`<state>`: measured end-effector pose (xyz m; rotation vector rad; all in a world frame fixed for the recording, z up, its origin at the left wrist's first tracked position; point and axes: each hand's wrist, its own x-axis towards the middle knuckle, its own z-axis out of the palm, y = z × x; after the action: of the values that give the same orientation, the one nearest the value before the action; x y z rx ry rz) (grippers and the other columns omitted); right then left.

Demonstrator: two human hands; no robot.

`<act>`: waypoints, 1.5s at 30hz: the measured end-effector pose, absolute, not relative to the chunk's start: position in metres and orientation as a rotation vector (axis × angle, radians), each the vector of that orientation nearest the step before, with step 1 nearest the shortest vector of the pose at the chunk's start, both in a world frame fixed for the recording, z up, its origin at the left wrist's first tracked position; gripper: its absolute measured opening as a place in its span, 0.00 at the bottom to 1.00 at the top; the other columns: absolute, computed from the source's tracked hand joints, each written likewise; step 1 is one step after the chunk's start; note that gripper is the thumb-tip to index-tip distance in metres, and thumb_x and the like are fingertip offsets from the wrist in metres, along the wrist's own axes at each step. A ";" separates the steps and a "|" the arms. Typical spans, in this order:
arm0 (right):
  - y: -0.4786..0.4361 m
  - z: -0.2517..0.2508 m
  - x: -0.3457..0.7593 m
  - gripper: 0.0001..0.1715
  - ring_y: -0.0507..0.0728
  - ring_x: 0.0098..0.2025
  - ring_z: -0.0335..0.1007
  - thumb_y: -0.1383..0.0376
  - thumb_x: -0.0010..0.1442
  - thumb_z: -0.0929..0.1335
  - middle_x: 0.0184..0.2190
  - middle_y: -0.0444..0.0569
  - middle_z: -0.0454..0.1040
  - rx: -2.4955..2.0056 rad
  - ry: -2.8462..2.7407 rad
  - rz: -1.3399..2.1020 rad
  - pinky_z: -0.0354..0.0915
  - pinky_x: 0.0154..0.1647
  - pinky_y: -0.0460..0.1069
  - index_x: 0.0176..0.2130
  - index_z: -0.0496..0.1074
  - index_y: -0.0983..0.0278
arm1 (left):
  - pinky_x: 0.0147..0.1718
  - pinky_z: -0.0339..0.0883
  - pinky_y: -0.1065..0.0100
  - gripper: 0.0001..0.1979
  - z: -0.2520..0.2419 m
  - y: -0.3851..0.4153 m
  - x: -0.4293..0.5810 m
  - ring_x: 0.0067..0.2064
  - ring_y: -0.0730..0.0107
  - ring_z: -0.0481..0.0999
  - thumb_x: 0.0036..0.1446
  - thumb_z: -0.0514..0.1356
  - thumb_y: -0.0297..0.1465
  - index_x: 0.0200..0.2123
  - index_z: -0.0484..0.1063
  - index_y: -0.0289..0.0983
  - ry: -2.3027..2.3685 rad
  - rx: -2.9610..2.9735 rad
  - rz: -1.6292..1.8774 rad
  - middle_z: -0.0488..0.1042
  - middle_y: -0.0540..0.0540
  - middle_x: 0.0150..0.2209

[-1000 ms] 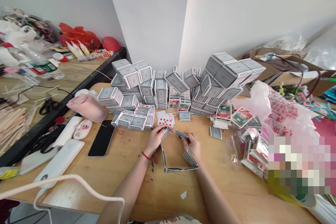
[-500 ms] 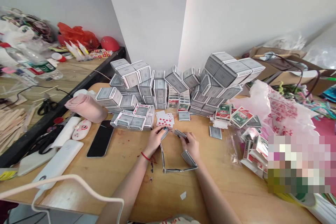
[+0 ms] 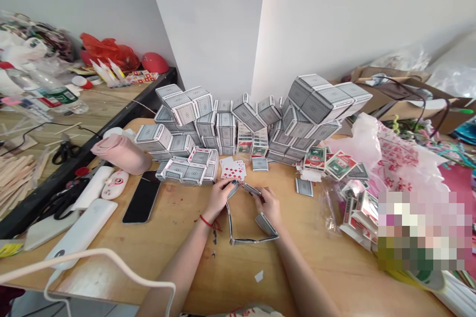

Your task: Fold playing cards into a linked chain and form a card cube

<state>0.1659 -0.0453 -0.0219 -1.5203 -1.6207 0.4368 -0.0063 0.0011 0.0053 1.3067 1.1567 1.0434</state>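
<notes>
A strip of folded playing cards (image 3: 265,224), joined end to end with grey patterned backs, stands on edge and bends into a loop between my hands. My left hand (image 3: 219,198) pinches one end of it between thumb and fingers. Opposite, my right hand (image 3: 269,206) has the other end pinched, and the two ends nearly meet; whether they touch I cannot tell. Just beyond my fingertips lie loose playing cards (image 3: 233,167), face up with red diamonds showing. A small stack of face-down cards (image 3: 260,164) is a little farther back.
Blocks made of folded cards (image 3: 226,124) are piled along the back, near the wall. A black phone (image 3: 142,198), a white power bank (image 3: 84,233) and a pink roll (image 3: 122,152) sit at left. Card boxes (image 3: 340,164) and a plastic bag (image 3: 401,153) crowd the right.
The two ends of the card strip are slightly closer together, with my right hand shifted a little leftward. My left hand stays almost still, and both grips are kept.
</notes>
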 end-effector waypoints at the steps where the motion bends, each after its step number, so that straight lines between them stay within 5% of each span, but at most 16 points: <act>1: -0.045 -0.022 0.166 0.11 0.54 0.29 0.65 0.62 0.58 0.61 0.27 0.48 0.69 -1.520 -1.630 0.434 0.62 0.29 0.47 0.34 0.71 0.63 | 0.49 0.62 0.61 0.12 0.006 0.001 -0.006 0.45 0.62 0.73 0.51 0.55 0.31 0.37 0.75 0.36 1.157 1.315 1.033 0.76 0.44 0.40; 24: -0.039 -0.016 0.159 0.10 0.56 0.34 0.67 0.66 0.60 0.59 0.31 0.51 0.71 -1.396 -1.785 0.467 0.65 0.36 0.50 0.33 0.68 0.63 | 0.49 0.63 0.57 0.14 0.011 0.001 -0.008 0.45 0.58 0.73 0.50 0.56 0.35 0.36 0.76 0.35 1.062 1.330 0.867 0.77 0.45 0.39; 38: -0.040 -0.006 0.150 0.16 0.57 0.42 0.68 0.70 0.59 0.58 0.39 0.52 0.70 -1.334 -1.908 0.589 0.65 0.44 0.52 0.46 0.66 0.62 | 0.50 0.61 0.60 0.14 0.015 -0.008 0.001 0.47 0.62 0.72 0.53 0.54 0.33 0.40 0.74 0.36 1.069 1.361 0.961 0.75 0.45 0.43; 45: -0.047 0.000 0.181 0.18 0.53 0.29 0.67 0.61 0.50 0.68 0.35 0.50 0.72 -1.276 -1.556 1.049 0.67 0.31 0.49 0.42 0.70 0.64 | 0.48 0.62 0.62 0.14 0.016 -0.014 0.003 0.45 0.63 0.72 0.54 0.53 0.33 0.38 0.74 0.35 1.098 1.377 1.085 0.75 0.43 0.42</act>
<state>0.1810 -0.0472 -0.0002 -1.2758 -1.5565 1.0495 0.0025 -0.0142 0.0156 1.3769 1.0981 1.0848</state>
